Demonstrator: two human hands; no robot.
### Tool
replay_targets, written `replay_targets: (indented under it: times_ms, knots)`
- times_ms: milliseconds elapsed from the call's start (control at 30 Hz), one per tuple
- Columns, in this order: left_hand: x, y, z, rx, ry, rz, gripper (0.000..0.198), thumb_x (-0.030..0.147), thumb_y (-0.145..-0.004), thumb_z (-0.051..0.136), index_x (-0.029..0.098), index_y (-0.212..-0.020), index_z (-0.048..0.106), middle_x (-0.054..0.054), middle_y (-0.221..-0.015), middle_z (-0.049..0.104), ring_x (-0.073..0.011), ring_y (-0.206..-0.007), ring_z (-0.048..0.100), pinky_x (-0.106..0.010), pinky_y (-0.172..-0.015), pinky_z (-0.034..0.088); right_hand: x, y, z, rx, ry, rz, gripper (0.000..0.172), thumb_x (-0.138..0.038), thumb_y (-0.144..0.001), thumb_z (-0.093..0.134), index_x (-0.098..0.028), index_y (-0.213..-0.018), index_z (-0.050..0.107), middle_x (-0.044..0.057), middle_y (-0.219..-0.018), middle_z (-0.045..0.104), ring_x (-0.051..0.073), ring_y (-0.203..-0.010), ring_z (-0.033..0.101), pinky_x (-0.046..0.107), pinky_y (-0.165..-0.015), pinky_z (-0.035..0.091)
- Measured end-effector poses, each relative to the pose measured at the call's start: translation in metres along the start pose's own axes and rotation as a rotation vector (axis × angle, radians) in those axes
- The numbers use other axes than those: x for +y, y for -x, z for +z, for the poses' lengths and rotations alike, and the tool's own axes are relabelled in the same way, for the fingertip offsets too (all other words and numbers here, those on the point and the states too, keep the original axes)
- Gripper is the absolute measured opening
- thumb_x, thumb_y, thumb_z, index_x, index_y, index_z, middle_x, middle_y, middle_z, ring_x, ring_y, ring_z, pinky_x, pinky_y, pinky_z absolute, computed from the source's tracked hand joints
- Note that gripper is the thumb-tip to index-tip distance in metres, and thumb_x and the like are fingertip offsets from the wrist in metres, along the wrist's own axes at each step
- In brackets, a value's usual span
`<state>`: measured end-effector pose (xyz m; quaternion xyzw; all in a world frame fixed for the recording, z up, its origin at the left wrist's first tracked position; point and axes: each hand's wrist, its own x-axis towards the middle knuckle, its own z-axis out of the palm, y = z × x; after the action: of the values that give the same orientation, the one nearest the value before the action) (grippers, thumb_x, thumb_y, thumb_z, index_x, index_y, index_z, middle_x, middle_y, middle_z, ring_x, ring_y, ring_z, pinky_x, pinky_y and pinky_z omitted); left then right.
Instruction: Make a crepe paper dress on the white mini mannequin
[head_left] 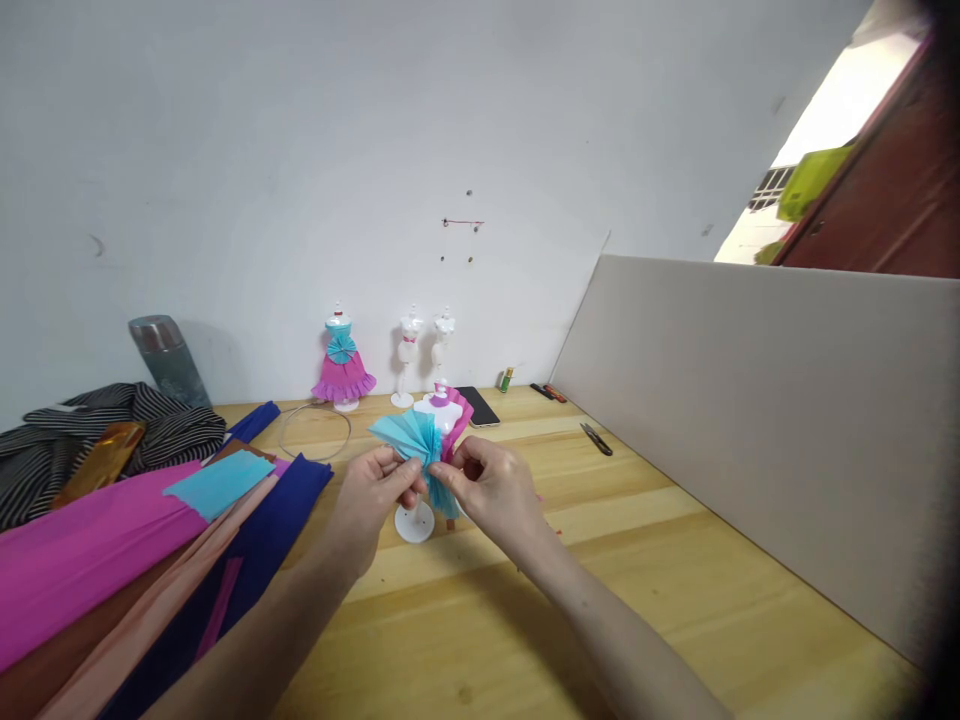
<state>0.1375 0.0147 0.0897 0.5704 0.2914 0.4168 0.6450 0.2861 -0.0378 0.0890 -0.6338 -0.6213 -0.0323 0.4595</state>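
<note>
Both my hands pinch a pleated piece of light blue crepe paper (413, 432), gathered at its middle and fanned out above and below. My left hand (379, 487) grips it from the left, fingers closed. From the right, my right hand (486, 482) holds it between thumb and fingers. Directly behind the paper stands a small white mannequin (445, 411) with a magenta collar and a magenta ruffle at its right side. Its round white base (414, 523) shows below my hands; the paper and hands hide most of its body.
A dressed mannequin (343, 370) and two bare ones stand by the wall. Colored crepe paper sheets (112, 505), striped cloth (161, 420) and a bottle (171, 360) lie left. A phone (477, 406), a small green bottle (506, 379) and snips (597, 439) lie right, near a white partition (750, 400).
</note>
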Motion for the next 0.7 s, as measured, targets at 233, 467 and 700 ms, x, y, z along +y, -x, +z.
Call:
replay_targets:
  times_ms: [233,467,700]
  knots:
    - [-0.0022,0.0007,-0.0013,-0.017,0.004,0.0,0.032,0.042,-0.066,0.073,0.014,-0.062,0.058,0.001,-0.058,0.06,-0.0083,-0.051,0.049,-0.022,-0.052,0.039,-0.0019,0.0006,-0.0024,0.024,0.193,-0.006,0.032,-0.045,-0.072,0.07,-0.019,-0.066,0.053,-0.001,-0.055,0.055,0.013,-0.049,0.048,0.024,-0.049,0.028]
    - [-0.0021,0.0004,-0.0029,-0.018,0.002,0.002,0.03,0.041,-0.068,0.071,0.014,-0.063,0.059,0.0,-0.059,0.061,-0.008,-0.051,0.05,-0.022,-0.052,0.039,-0.002,-0.0009,-0.0035,0.026,0.193,-0.001,0.03,-0.046,-0.074,0.068,-0.019,-0.079,0.057,0.003,-0.073,0.061,0.018,-0.063,0.056,0.026,-0.054,0.034]
    - [-0.0009,-0.0014,-0.0034,-0.028,-0.001,0.009,0.031,0.042,-0.067,0.073,0.015,-0.061,0.059,0.001,-0.057,0.06,-0.0077,-0.05,0.049,-0.022,-0.052,0.039,0.0013,-0.0043,-0.0033,0.008,0.094,-0.022,0.026,-0.042,-0.075,0.068,-0.02,-0.085,0.058,0.008,-0.091,0.062,0.024,-0.084,0.058,0.033,-0.069,0.043]
